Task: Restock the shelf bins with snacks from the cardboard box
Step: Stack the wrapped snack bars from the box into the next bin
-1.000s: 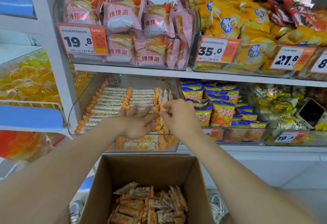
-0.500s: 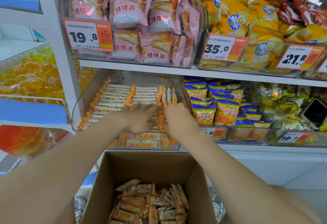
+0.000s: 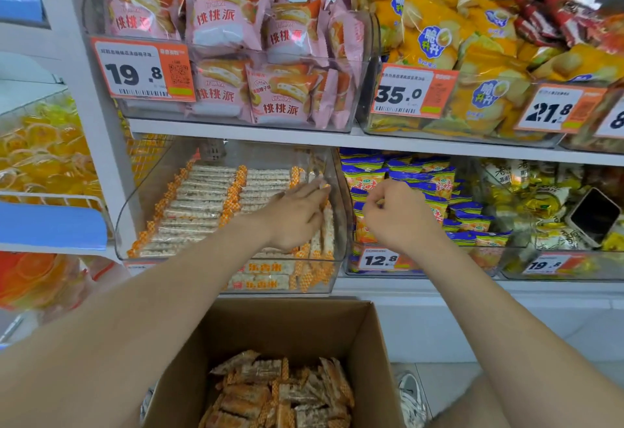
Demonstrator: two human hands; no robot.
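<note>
The right hand (image 3: 401,216) had pulled back from the bin (image 3: 135,225), curled up and empty, while the left hand (image 3: 297,216) kept straight fingers on the bars (image 3: 326,233) inside, so more from the box (image 3: 297,326) could probably go in next.

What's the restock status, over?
Left hand touching snack bars in clear bin. Right hand curled, empty. Cardboard box holds more bars. Nothing blocking.

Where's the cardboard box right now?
The cardboard box sits bottom centre of the head view, open, directly below the clear bin of orange-ended snack bars, with a white shoe at its right.
</note>
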